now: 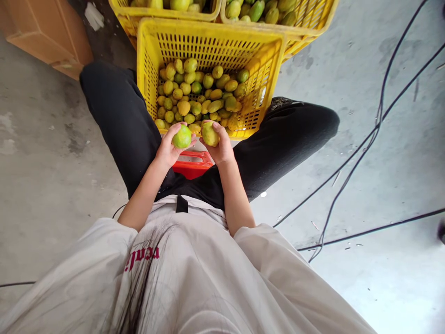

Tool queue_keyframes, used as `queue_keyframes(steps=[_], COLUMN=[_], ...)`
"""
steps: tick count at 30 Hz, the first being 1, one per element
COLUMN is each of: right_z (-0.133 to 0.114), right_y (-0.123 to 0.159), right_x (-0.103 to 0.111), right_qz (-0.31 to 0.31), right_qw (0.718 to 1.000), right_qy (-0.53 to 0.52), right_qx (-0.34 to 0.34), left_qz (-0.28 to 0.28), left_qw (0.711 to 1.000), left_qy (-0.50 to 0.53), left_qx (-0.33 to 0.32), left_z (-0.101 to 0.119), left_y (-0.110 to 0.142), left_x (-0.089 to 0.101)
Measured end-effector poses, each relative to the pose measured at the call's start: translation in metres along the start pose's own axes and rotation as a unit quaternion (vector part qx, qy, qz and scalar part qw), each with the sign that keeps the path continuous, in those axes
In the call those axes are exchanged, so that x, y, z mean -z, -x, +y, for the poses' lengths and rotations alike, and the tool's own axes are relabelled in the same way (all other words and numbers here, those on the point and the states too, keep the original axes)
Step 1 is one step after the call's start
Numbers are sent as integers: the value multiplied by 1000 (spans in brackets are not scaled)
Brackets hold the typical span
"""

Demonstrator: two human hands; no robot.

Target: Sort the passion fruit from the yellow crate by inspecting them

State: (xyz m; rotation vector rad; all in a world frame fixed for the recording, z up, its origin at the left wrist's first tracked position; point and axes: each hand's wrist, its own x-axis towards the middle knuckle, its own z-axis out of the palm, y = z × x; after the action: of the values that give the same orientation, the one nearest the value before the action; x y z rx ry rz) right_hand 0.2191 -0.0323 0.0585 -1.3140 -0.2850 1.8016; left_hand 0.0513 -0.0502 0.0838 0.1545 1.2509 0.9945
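Note:
My left hand (169, 147) is closed around a round, bright green lemon (182, 137). In my right hand (222, 147) is a yellower lemon (210, 134) with some green on its skin. The two fruits are held side by side, a small gap apart, at the near rim of a yellow plastic crate (264, 93). Inside that crate lie many green and yellow lemons (184, 108), heaped toward its left and middle. My fingers are partly hidden behind the fruits.
Behind the near crate stand two more yellow crates (278, 28) holding green fruit. A red plastic stool (194, 170) shows between my legs. At the upper left is a cardboard box (48, 35). Black cables (361, 139) run across the concrete floor on the right.

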Motion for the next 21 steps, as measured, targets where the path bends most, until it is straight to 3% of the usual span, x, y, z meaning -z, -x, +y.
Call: queue_keyframes(steps=[8,15,21], right_z=[3,2,2], right_y=[-2,-3,-5], right_x=[5,5,5], right_qz=[12,13,26], right_qw=[999,997,998], right_qy=[-36,-82,-53], right_qx=[-10,5,-17], left_qz=[-15,-20,43], left_qw=[999,999,996], left_qy=[4,-29,-71], left_qx=[-31,-7,-44], left_z=[-1,0,-2], left_y=[4,6,5], left_x=[-9,-11,-11])
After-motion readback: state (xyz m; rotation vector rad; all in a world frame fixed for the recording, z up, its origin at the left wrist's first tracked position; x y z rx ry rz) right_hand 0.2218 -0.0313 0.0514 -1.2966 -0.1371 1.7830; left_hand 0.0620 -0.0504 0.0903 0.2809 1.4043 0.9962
